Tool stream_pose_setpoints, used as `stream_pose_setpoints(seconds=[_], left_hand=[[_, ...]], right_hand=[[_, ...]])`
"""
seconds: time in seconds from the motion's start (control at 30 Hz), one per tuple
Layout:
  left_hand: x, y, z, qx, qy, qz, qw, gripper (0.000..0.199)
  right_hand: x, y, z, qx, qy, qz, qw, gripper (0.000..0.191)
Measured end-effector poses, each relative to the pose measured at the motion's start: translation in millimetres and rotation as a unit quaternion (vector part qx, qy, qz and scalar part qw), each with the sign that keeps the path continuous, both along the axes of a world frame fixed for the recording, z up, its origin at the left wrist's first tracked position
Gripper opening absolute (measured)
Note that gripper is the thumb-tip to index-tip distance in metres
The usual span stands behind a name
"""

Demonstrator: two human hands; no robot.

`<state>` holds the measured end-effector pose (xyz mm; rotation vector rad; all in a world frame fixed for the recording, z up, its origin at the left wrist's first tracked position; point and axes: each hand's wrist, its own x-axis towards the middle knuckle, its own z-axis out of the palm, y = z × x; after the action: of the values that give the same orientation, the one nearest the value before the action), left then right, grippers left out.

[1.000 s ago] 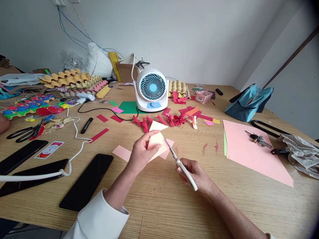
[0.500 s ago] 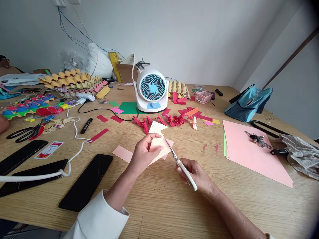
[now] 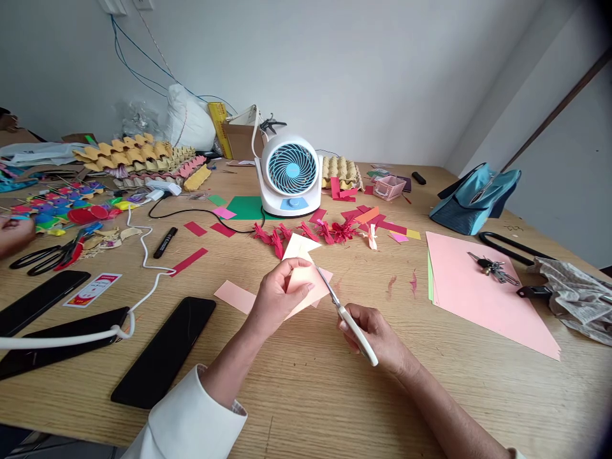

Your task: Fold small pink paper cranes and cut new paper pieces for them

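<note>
Two hands work above the worktop point(image 3: 306, 389): the left hand point(image 3: 275, 296)'s grip is clamped on pale folded paper point(image 3: 306, 284); the right hand point(image 3: 377, 338)'s grip is closed around white-handled scissors point(image 3: 356, 335), their blades at the paper's right edge. Crimson paper flowers point(image 3: 342, 231) lie beyond.
</note>
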<state>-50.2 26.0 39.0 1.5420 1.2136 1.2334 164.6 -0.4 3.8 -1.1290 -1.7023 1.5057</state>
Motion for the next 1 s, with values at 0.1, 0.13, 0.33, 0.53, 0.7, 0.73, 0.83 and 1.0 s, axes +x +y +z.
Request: stream_pose_setpoints(seconds=[0.1, 0.13, 0.33, 0.53, 0.7, 0.73, 0.83, 1.0], left_hand=[[-0.4, 0.6, -0.5, 0.007, -0.003, -0.001, 1.000, 0.034], [-0.5, 0.8, -0.7, 0.009, -0.004, -0.002, 1.000, 0.034], [-0.9, 1.7, -1.8, 0.009, -0.005, -0.006, 1.000, 0.034], [0.8, 0.7, -0.2, 0.032, 0.021, -0.001, 0.999, 0.030], [1.9, -0.9, 1.5, 0.039, 0.034, -0.008, 0.999, 0.027], [1.9, -0.9, 1.6, 0.038, 0.033, -0.007, 0.999, 0.027], [2.1, -0.9, 1.5, 0.040, 0.034, -0.006, 0.999, 0.027], [4.5, -1.7, 2.4, 0.038, 0.037, -0.011, 0.999, 0.025]], right_hand=[[-0.3, -0.1, 0.1, 0.002, 0.002, -0.001, 1.000, 0.047], [-0.3, 0.0, 0.1, 0.004, 0.001, -0.002, 1.000, 0.048], [-0.8, -0.1, 1.8, 0.016, -0.010, -0.001, 1.000, 0.047], [-2.1, -0.7, 3.7, 0.005, -0.004, -0.003, 1.000, 0.047], [-2.4, -0.6, 3.8, 0.006, 0.005, -0.003, 1.000, 0.046], [-2.3, -0.7, 3.8, 0.005, 0.005, -0.003, 1.000, 0.046], [-1.9, -1.2, 3.7, 0.004, 0.004, -0.001, 1.000, 0.045], [-2.0, -0.8, 3.7, 0.003, 0.005, -0.003, 1.000, 0.046]])
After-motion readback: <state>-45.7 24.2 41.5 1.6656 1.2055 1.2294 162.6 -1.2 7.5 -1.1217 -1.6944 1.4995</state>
